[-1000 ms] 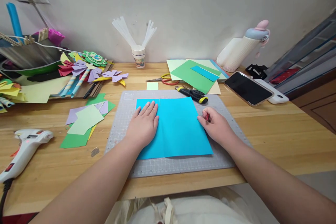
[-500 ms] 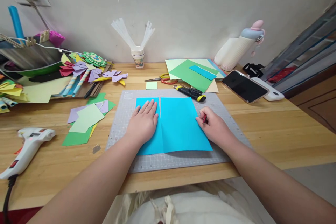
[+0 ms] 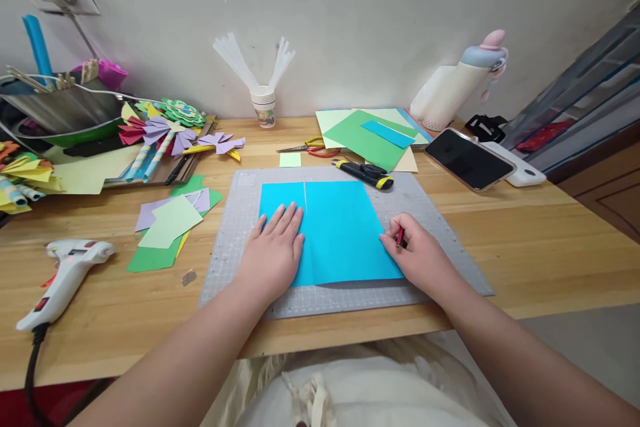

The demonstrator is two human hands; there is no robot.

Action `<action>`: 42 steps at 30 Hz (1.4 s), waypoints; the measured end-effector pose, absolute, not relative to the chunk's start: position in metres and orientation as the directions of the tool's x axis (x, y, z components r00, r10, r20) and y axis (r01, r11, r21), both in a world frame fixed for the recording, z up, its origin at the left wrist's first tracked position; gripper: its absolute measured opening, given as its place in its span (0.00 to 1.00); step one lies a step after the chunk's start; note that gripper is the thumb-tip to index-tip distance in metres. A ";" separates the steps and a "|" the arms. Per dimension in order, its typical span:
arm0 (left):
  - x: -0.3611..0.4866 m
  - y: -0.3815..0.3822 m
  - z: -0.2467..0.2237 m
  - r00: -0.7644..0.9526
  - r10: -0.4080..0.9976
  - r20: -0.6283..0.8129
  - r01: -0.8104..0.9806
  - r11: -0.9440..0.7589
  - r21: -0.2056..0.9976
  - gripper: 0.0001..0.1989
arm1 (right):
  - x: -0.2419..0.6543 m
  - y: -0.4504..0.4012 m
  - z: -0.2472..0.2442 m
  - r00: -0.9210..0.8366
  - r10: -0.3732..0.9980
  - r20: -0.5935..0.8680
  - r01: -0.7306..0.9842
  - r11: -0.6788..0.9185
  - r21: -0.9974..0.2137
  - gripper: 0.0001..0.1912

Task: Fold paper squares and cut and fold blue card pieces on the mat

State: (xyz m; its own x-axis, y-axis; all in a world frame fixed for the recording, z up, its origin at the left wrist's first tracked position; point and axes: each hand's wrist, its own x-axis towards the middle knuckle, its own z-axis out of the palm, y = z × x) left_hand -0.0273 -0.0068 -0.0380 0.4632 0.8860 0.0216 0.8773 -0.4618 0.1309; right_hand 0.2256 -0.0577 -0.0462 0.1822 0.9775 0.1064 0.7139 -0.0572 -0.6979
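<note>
Left hand (image 3: 274,247) lies flat and unclenched on the left part of a blue paper sheet (image 3: 345,233), which rests on the gray cutting mat (image 3: 240,213); right hand (image 3: 415,250), at the sheet's right edge, pinches a small red-and-black object (image 3: 401,236).

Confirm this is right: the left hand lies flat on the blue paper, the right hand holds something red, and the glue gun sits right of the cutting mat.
Not quite: the head view shows the glue gun left of the cutting mat, not right. The rest stands: the left hand lies flat on the blue paper, and the right hand holds something red.
</note>
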 end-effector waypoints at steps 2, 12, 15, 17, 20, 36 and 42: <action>-0.027 -0.006 -0.039 0.460 0.887 0.022 0.879 -0.459 0.130 0.25 | 0.226 -0.058 -0.047 0.171 0.979 0.110 0.720 -0.048 -0.692 0.09; -0.027 -0.005 -0.039 0.459 0.888 0.026 0.880 -0.458 0.122 0.26 | 0.228 -0.066 -0.044 0.206 0.972 0.117 0.704 -0.064 -0.707 0.12; -0.027 -0.005 -0.039 0.460 0.888 0.025 0.880 -0.459 0.121 0.26 | 0.228 -0.073 -0.044 0.219 0.972 0.082 0.683 -0.093 -0.724 0.14; -0.027 -0.005 -0.038 0.459 0.888 0.023 0.880 -0.459 0.122 0.26 | 0.228 -0.077 -0.045 0.212 0.976 0.057 0.667 -0.101 -0.739 0.13; -0.026 -0.006 -0.038 0.458 0.889 0.021 0.880 -0.457 0.126 0.26 | 0.227 -0.082 -0.047 0.190 0.980 0.065 0.668 -0.080 -0.740 0.12; -0.031 0.000 -0.037 0.409 0.911 0.044 0.880 -0.407 0.245 0.25 | 0.259 -0.100 -0.043 0.099 0.994 0.040 0.803 -0.056 -0.593 0.12; -0.053 0.068 -0.009 0.222 0.973 0.059 0.936 -0.230 0.268 0.22 | 0.295 -0.106 -0.047 0.319 0.938 0.138 0.762 -0.167 -0.626 0.12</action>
State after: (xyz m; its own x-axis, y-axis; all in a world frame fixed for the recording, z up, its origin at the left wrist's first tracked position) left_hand -0.0528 0.0675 -0.0087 0.2222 0.9732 0.0589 0.9357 -0.2299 0.2676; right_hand 0.2946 -0.1062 -0.0471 0.3191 0.9377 0.1377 0.7619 -0.1674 -0.6257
